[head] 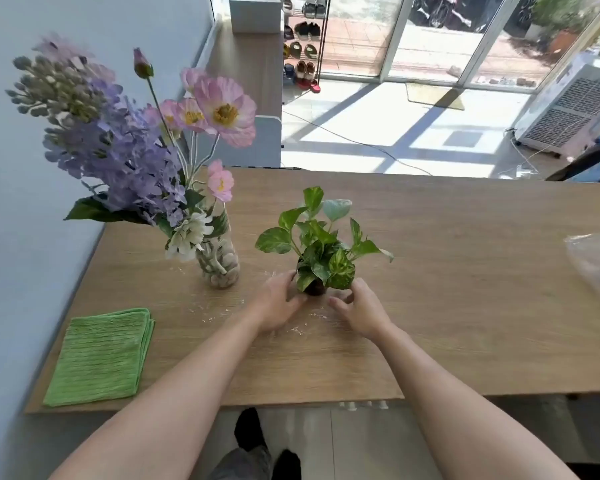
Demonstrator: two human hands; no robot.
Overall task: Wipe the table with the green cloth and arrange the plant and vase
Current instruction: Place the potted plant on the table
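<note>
Both hands out over the wooden desk (430,306), cupped on either side of the small dark pot of the plant (321,252). Left hand (278,303) against the pot's left side, fingers curled toward it, thumb low near the base. Right hand (361,308) on the pot's right side, fingers bent and half-open, fingertips at or just beside the pot (contact there hard to confirm under the leaves). Neither hand fully closed; more a loose two-sided hold on the pot than a tight grip. Plant upright, near the middle of the desk, with variegated green leaves spreading above the hands.

Just left of the plant, close but apart: a clear vase (220,265) holding pale pebbles at the bottom and tall stems of purple, pink and white flowers (129,140), leaning toward the wall. Folded green cloth (101,356) flat at the near left corner of the desk, well apart from both hands, untouched. Small white crumbs or flecks (297,330) scattered on the desk between the vase, the cloth and the hands. At the far right edge, a crumpled clear plastic bag (596,265), partly cut off by the frame.
</note>
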